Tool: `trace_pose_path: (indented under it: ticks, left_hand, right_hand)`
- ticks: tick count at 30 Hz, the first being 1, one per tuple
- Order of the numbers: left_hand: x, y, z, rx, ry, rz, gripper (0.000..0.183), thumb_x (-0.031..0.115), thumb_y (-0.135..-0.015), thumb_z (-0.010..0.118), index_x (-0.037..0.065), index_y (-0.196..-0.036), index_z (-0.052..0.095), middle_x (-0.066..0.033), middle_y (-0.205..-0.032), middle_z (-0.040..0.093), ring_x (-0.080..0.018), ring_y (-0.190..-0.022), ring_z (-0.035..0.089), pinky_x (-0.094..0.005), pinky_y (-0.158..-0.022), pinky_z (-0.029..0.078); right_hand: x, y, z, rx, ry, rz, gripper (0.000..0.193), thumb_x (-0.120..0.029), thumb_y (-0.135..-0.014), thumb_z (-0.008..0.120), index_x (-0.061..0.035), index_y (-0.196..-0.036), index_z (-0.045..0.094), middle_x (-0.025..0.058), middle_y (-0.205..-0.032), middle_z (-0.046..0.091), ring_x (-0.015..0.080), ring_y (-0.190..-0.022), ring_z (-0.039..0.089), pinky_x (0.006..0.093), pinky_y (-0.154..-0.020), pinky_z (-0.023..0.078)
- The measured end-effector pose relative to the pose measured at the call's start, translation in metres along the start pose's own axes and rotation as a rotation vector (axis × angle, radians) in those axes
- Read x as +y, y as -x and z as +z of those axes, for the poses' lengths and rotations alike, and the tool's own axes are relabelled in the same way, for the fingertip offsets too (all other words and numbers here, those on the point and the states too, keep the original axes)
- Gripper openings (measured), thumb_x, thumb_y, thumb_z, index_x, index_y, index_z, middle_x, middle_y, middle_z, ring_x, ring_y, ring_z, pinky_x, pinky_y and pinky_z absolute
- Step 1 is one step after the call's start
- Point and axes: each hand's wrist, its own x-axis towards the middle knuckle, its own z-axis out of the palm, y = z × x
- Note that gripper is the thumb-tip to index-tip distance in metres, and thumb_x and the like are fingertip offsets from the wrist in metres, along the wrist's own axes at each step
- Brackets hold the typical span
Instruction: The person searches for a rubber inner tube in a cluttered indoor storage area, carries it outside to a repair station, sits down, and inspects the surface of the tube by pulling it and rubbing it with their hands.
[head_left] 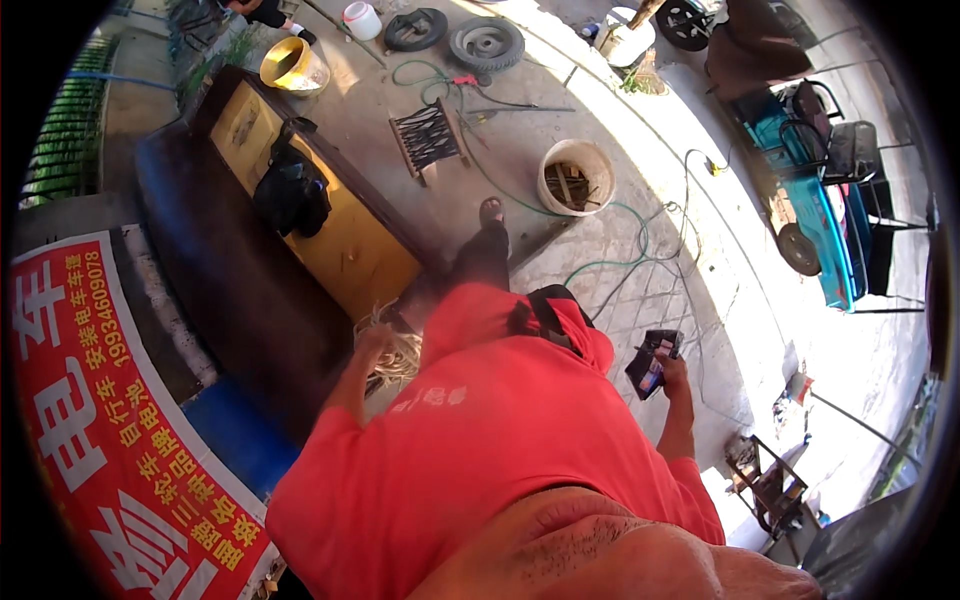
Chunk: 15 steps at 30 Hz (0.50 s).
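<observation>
Clamping dark wallet-like case (643, 372) in right hand (676, 373), nearer the body than the white bucket (547, 190) and to its right. Has left hand (372, 345) well apart from right, at pale stringy bundle (401, 362), nearer the body than bucket and to its left; too blurred to tell whether gripping. Left of bucket, note webbed frame (428, 138), then bench (215, 235) with yellow panel (370, 272) bearing black bag (291, 195). Beyond bucket and leftward, see tyre (415, 43) lying just beside wheel (487, 45), plus yellow pail (309, 80) farther left. Trace green hose (645, 240) passing just beside bucket. Well right of bucket, find turquoise cart (815, 230); well left, on near side, red banner (110, 400)
</observation>
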Motion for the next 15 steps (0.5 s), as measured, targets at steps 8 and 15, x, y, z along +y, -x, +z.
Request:
trace_pose_path:
  ticks: [8,15]
  left_hand:
    - [0.148,-0.168,-0.075,0.18,0.064,-0.112,0.02,0.031,-0.097,0.057,0.015,-0.109,0.056,-0.0024,-0.09,0.061,-0.016,-0.074,0.063,-0.035,-0.064,0.047]
    - [0.297,-0.21,-0.081,0.248,0.231,0.151,0.026,0.032,-0.099,0.059,0.011,-0.113,0.056,-0.0026,-0.094,0.059,-0.0135,-0.074,0.059,-0.0272,-0.063,0.047]
  right_hand:
    - [-0.241,-0.227,0.252,-0.326,-0.629,-0.185,0.031,-0.011,-0.096,0.063,-0.009,-0.127,0.058,0.0061,-0.115,0.069,0.0265,-0.108,0.067,0.0441,-0.096,0.055]
    - [-0.381,-0.394,0.479,-0.559,-0.36,-0.052,0.029,-0.016,-0.095,0.063,-0.0033,-0.121,0.06,0.0071,-0.102,0.068,0.0217,-0.092,0.068,0.0373,-0.086,0.056]
